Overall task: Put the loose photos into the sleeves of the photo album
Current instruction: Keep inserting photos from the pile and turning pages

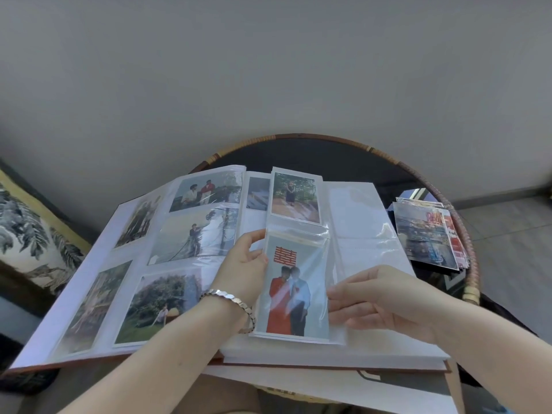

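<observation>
1. A leaf-patterned cushion (30, 234) lies left of the photo album (328, 354), which is open on a round table (470, 249) with a woven rim
2. The album's left page (125, 234) is filled, with photos in all the sleeves that show
3. The left grip (245, 264), a metal bracelet (230, 297) on its wrist, is at the album's middle; its fingers are curled and it pinches the left edge of the lower sleeve (321, 243) of a narrow page
4. The photo (291, 288) in that sleeve, a couple under a red character, is upright near the album's front edge; a glossy flap covers it
5. Behind it, in the same page's upper sleeve, is a second photo (294, 197) of one standing figure
6. The right grip (379, 297) lies over the album's right page, fingers nearly straight and holding nothing, fingertips (333, 294) touching the sleeve's right edge
7. The right page (358, 222) shows clear sleeves with no photos
8. A stack of loose photos (427, 231) rests on the table just right of the album, apart from both grips
</observation>
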`<action>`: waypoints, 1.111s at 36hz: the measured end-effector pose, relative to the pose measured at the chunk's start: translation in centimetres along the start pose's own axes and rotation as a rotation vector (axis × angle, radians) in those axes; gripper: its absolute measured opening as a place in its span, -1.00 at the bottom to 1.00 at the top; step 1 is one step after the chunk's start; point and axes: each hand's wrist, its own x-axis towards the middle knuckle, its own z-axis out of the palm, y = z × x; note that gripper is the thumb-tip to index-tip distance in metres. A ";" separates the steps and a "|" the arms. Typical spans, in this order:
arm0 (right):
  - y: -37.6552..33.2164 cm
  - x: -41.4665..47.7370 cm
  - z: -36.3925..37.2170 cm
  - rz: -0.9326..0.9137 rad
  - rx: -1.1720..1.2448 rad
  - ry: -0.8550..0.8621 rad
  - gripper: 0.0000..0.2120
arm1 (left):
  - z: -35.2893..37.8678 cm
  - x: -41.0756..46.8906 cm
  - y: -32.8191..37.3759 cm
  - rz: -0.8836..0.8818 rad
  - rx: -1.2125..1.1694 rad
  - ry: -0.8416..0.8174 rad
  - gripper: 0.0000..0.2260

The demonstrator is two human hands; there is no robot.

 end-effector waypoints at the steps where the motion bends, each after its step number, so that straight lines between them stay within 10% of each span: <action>1: 0.1 0.0 0.1 -0.003 -0.001 0.002 -0.79 | 0.1 -0.1 0.0 0.007 0.004 0.003 -0.68; 16: 1.5 0.5 -1.8 -0.223 -0.480 0.370 -0.81 | 0.4 0.7 2.1 0.129 0.466 -0.031 -0.73; 24: 0.7 1.9 -10.9 -0.304 -0.790 1.017 -0.61 | 2.6 1.5 2.1 0.121 0.313 -0.049 -0.77; 29: 1.5 3.8 -13.7 0.048 -0.915 1.010 -0.30 | 4.0 1.4 2.6 0.113 0.446 -0.004 -0.86; 40: 1.7 4.4 -14.2 0.013 -0.663 0.990 -0.35 | 4.1 2.7 2.5 0.106 0.324 0.068 -0.82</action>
